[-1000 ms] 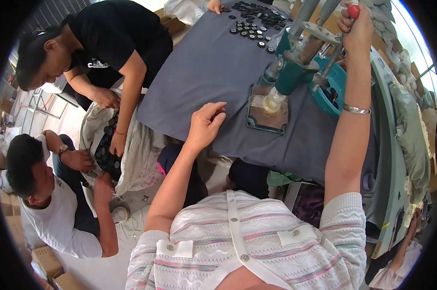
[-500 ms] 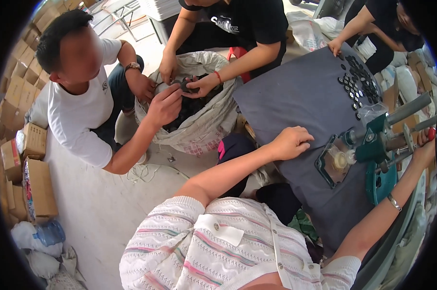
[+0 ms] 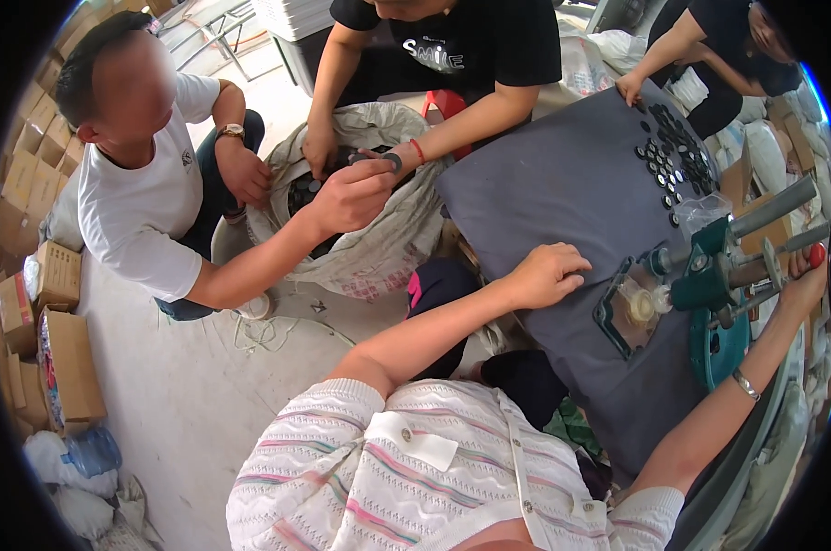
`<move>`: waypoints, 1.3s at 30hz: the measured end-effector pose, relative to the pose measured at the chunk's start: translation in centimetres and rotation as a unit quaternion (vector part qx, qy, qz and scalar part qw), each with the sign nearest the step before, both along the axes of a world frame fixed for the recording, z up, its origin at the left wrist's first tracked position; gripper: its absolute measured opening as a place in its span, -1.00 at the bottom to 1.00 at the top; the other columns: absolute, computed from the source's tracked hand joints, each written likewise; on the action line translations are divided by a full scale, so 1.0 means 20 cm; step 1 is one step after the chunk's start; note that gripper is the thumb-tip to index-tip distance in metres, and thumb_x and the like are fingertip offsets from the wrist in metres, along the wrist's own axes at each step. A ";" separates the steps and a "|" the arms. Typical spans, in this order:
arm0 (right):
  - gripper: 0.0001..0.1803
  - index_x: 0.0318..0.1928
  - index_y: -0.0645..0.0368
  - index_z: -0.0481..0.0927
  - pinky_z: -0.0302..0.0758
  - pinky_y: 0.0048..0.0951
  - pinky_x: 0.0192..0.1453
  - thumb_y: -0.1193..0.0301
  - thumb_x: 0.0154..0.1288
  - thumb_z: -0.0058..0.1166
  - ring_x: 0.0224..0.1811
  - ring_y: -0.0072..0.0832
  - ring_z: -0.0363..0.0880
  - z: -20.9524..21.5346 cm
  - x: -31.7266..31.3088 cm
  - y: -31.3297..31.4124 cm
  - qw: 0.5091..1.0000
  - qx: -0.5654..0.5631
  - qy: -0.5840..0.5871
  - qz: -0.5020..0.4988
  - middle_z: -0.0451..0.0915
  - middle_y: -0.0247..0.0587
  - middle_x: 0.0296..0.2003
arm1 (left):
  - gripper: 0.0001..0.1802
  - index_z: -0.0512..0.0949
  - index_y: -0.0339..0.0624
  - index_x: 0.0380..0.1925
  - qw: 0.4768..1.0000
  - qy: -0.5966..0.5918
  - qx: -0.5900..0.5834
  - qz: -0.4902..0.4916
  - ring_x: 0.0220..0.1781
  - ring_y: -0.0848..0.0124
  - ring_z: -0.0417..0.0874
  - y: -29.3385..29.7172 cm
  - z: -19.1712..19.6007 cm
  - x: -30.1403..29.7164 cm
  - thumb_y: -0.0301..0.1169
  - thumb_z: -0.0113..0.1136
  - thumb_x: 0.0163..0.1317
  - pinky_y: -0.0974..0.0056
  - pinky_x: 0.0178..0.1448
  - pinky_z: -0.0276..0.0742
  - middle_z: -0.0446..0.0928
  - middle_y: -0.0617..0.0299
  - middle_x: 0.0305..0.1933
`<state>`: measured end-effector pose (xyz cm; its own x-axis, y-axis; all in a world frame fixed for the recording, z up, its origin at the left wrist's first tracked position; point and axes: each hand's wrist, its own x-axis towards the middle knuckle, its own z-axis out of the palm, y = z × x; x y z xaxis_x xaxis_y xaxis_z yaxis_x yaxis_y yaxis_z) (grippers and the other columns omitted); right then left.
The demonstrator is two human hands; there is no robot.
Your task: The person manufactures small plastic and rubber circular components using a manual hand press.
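My left hand (image 3: pixel 546 274) rests on the grey cloth-covered table (image 3: pixel 562 193), fingers loosely curled, holding nothing. My right hand (image 3: pixel 806 280) grips the red-tipped lever handle (image 3: pixel 816 254) of a green hand press (image 3: pixel 709 275). The press stands on a dark base plate (image 3: pixel 617 317) with a small pale round piece (image 3: pixel 638 305) under its head. Several dark round buttons (image 3: pixel 673 156) lie scattered at the table's far end.
Two people crouch at a white sack (image 3: pixel 379 239) of dark round pieces on the floor; one holds a piece up (image 3: pixel 390 161). Another person's hand (image 3: pixel 628 87) touches the table's far end. Cardboard boxes (image 3: pixel 62 358) stack along the left wall.
The view has swung left toward the people at the sack. My left hand stays on the cloth and my right hand stays on the lever. One crouching person has lifted a piece out.
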<state>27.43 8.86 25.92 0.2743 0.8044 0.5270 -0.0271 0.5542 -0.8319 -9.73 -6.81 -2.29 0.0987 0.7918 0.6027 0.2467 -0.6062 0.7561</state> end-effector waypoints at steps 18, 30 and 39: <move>-0.65 -0.20 0.29 0.51 0.24 -0.65 -0.52 0.20 0.42 -0.08 -0.55 -0.64 0.36 -0.05 0.52 0.25 0.999 0.005 -0.050 -0.007 0.49 -0.32 -0.47 | -0.78 0.60 -0.28 -0.28 0.999 0.005 0.042 0.033 -0.21 0.08 0.59 -0.01 0.00 0.03 -0.52 0.22 0.01 0.13 -0.14 0.54 0.58 0.06 -0.29; -0.63 -0.12 0.37 0.45 0.02 -0.61 -0.59 0.24 0.46 -0.17 -0.61 -0.68 0.14 0.00 0.09 0.07 1.000 -0.002 -0.019 0.015 0.35 -0.35 -0.55 | -0.80 0.59 -0.28 -0.30 0.999 0.014 0.024 0.031 -0.18 0.08 0.57 -0.02 0.00 0.01 -0.52 0.22 0.00 0.10 -0.12 0.51 0.56 0.07 -0.31; -0.64 -0.14 0.36 0.46 0.05 -0.61 -0.56 0.25 0.46 -0.20 -0.60 -0.67 0.16 -0.03 0.19 0.12 0.999 -0.005 -0.015 0.033 0.39 -0.35 -0.53 | -0.70 0.58 -0.25 -0.24 0.980 0.041 0.138 0.138 -0.24 0.14 0.60 -0.30 0.26 -0.27 -0.62 0.27 -0.06 0.17 -0.21 0.54 0.57 0.09 -0.29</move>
<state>31.30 11.26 25.39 0.2050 0.8252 0.5263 -0.0374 0.5439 -0.8383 -15.04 -12.72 2.93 -0.0390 0.6039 0.7961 0.4836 -0.6858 0.5439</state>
